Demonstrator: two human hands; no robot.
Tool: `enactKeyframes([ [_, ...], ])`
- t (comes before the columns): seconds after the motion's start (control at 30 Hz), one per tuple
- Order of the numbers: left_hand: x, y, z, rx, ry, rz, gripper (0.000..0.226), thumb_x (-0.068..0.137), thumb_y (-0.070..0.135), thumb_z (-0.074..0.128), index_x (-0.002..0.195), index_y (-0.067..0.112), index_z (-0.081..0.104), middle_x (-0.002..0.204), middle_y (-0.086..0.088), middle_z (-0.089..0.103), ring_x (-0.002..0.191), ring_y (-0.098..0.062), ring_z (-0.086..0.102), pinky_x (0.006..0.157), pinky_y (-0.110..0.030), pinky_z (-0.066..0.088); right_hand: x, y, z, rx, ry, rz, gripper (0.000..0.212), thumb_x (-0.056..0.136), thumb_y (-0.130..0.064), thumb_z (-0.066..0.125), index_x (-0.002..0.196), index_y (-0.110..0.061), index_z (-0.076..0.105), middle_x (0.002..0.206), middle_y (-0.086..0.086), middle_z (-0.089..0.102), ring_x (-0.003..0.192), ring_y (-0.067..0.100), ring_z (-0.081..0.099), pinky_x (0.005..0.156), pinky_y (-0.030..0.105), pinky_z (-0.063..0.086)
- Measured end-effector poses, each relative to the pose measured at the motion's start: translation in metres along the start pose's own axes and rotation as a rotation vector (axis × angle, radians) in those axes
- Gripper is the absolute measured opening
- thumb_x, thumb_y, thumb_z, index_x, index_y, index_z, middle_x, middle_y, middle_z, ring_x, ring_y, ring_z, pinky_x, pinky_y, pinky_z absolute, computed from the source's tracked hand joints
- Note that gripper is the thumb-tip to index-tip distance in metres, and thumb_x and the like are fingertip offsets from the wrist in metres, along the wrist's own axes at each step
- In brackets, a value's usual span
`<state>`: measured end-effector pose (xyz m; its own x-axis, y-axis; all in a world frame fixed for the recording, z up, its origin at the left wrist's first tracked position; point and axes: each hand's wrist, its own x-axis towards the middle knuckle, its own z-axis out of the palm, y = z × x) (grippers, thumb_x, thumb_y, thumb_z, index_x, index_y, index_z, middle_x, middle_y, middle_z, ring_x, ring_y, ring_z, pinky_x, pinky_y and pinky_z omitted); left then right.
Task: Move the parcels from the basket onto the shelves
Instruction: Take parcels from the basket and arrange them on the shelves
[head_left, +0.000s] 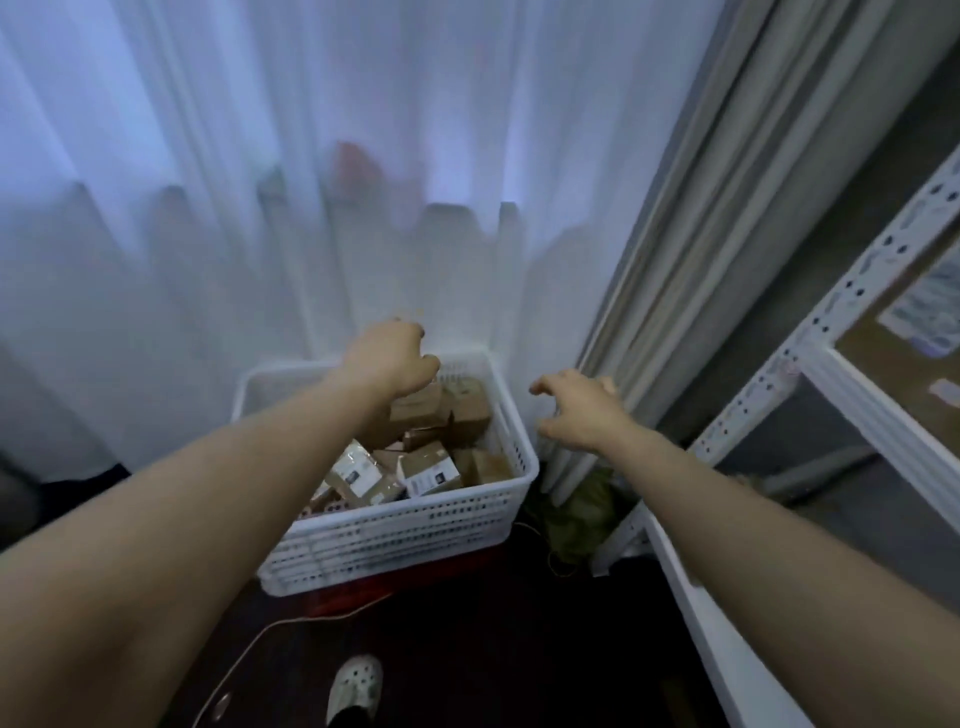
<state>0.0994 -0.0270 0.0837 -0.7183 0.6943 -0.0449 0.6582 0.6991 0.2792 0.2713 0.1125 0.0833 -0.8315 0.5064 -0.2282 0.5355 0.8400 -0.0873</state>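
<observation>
Two hands reach toward the white basket of parcels.
The brown parcels lie inside the basket, which stands before the curtain, left of the white shelves. The left hand is over the far part of the basket; its fingers bend down out of sight, so I cannot tell if they grip. The right hand is beside the basket, fingers spread, holding nothing.

Sheer white curtain across the back, heavier grey drape at its right edge. Dark floor: thin pale cable at left, white perforated clog at bottom, crumpled green bundle at the drape's foot.
</observation>
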Motion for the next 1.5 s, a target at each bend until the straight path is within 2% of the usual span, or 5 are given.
enactKeyframes([
  [0.3, 0.110, -0.161, 0.097, -0.068, -0.268, -0.201, 0.037, 0.092, 0.039, 0.053, 0.117, 0.013, 0.059, 0.117, -0.009, 0.062, 0.102, -0.026, 0.060, 0.072, -0.032, 0.049, 0.187, -0.077, 0.120, 0.228, -0.286, 0.059, 0.055, 0.090, -0.027, 0.057, 0.141, -0.020, 0.041, 0.140, 0.004, 0.043, 0.122, 0.023, 0.049, 0.096, 0.036, 0.044],
  [0.43, 0.139, -0.204, 0.143, -0.096, -0.375, -0.279, 0.027, 0.095, 0.039, 0.047, 0.080, 0.019, 0.054, 0.085, -0.005, 0.061, 0.075, -0.023, 0.058, 0.057, -0.028, 0.042, 0.234, -0.086, 0.174, 0.282, -0.409, 0.126, 0.049, 0.090, -0.023, 0.056, 0.136, -0.015, 0.042, 0.133, 0.007, 0.045, 0.111, 0.025, 0.052, 0.087, 0.038, 0.050],
  [0.93, 0.178, -0.277, 0.321, -0.148, -0.610, -0.406, 0.036, 0.092, 0.023, 0.050, 0.126, 0.012, 0.055, 0.122, -0.010, 0.058, 0.107, -0.024, 0.057, 0.080, -0.030, 0.048, 0.385, -0.124, 0.364, 0.213, -0.610, -0.097, 0.039, 0.095, -0.009, 0.050, 0.134, -0.007, 0.045, 0.131, 0.016, 0.050, 0.117, 0.033, 0.052, 0.094, 0.043, 0.048],
  [1.33, 0.204, -0.353, 0.407, -0.099, -0.580, -0.469, 0.035, 0.098, 0.031, 0.046, 0.124, 0.010, 0.056, 0.124, -0.007, 0.058, 0.108, -0.021, 0.057, 0.075, -0.025, 0.041, 0.494, -0.182, 0.482, 0.382, -0.602, -0.021, 0.066, 0.083, -0.018, 0.072, 0.138, -0.011, 0.037, 0.140, 0.011, 0.045, 0.131, 0.029, 0.040, 0.108, 0.043, 0.037],
  [1.5, 0.198, -0.356, 0.391, -0.173, -0.537, -0.520, 0.029, 0.097, 0.024, 0.045, 0.116, 0.008, 0.059, 0.113, -0.007, 0.061, 0.082, -0.015, 0.052, 0.051, -0.019, 0.033, 0.475, -0.187, 0.480, 0.337, -0.443, -0.101, 0.069, 0.078, -0.024, 0.077, 0.136, -0.015, 0.041, 0.136, 0.009, 0.048, 0.127, 0.029, 0.044, 0.104, 0.042, 0.039],
])
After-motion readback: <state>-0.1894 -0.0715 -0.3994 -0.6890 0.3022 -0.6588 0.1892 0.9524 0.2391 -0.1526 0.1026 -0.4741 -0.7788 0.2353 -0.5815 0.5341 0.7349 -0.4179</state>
